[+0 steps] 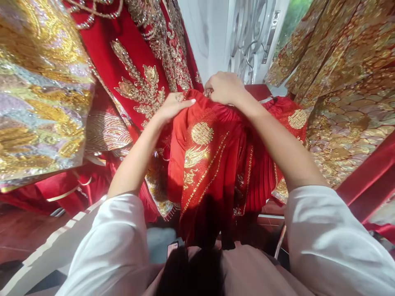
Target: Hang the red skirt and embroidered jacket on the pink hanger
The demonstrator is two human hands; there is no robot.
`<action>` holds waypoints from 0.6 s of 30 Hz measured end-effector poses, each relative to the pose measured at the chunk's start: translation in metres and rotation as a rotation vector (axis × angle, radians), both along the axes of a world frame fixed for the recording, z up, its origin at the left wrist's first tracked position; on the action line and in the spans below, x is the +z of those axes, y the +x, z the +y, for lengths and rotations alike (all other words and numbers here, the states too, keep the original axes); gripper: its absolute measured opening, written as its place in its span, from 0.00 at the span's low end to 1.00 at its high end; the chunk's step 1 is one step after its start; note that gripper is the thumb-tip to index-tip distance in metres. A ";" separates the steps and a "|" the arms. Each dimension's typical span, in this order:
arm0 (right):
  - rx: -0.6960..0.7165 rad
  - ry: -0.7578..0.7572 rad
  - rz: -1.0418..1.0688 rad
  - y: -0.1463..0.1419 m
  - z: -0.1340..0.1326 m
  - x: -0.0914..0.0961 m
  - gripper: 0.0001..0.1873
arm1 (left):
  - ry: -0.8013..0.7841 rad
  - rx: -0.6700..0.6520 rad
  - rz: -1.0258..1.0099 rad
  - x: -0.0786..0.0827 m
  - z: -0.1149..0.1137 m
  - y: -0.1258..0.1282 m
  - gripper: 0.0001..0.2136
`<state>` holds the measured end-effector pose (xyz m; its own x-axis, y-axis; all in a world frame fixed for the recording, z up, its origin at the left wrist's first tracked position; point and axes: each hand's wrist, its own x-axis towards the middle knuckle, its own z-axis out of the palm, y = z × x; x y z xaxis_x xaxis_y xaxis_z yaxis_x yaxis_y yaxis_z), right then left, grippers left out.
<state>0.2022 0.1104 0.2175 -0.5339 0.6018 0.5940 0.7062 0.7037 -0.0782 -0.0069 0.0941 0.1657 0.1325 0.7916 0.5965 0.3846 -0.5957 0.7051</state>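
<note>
A red pleated skirt (212, 164) with gold embroidery hangs in front of me. My left hand (174, 106) pinches the top edge of its waistband on the left. My right hand (224, 87) is closed over the waistband's top on the right, knuckles toward me. Both arms wear white sleeves pushed up to the elbows. What the skirt hangs from is hidden behind my hands.
More garments hang close around: a red robe with gold embroidery (145, 61) behind left, a gold and pastel brocade piece (40, 90) far left, gold scale-patterned fabric (345, 94) right. A white wall and a patterned door with a handle (256, 37) stand beyond.
</note>
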 end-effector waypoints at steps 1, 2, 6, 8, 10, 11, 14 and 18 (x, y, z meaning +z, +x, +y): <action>-0.030 0.035 0.000 -0.001 -0.001 -0.001 0.10 | 0.052 0.110 0.000 0.004 -0.014 0.000 0.18; -0.058 0.062 0.014 -0.003 -0.001 -0.001 0.11 | 0.111 0.222 0.007 0.006 -0.032 0.003 0.16; -0.100 0.102 0.049 -0.009 0.002 -0.002 0.13 | 0.225 0.456 0.089 -0.010 -0.113 0.040 0.24; -0.096 0.097 0.045 -0.010 0.003 -0.002 0.14 | 0.134 0.351 0.142 -0.033 -0.145 0.067 0.29; -0.084 0.068 0.035 -0.010 0.003 -0.001 0.14 | 0.027 0.195 0.177 -0.057 -0.162 0.089 0.35; -0.075 0.051 0.031 -0.009 0.003 -0.001 0.14 | -0.026 0.114 0.186 -0.065 -0.165 0.096 0.37; -0.051 0.053 0.042 -0.009 0.004 -0.002 0.15 | -0.101 0.013 0.146 -0.070 -0.153 0.100 0.37; -0.087 0.121 0.059 -0.009 0.000 -0.002 0.14 | 0.102 0.277 -0.032 -0.032 -0.107 0.079 0.18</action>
<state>0.1927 0.1103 0.2158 -0.4449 0.5662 0.6939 0.7614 0.6471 -0.0398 0.0722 -0.0128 0.1339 -0.1006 0.7309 0.6750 0.5211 -0.5392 0.6616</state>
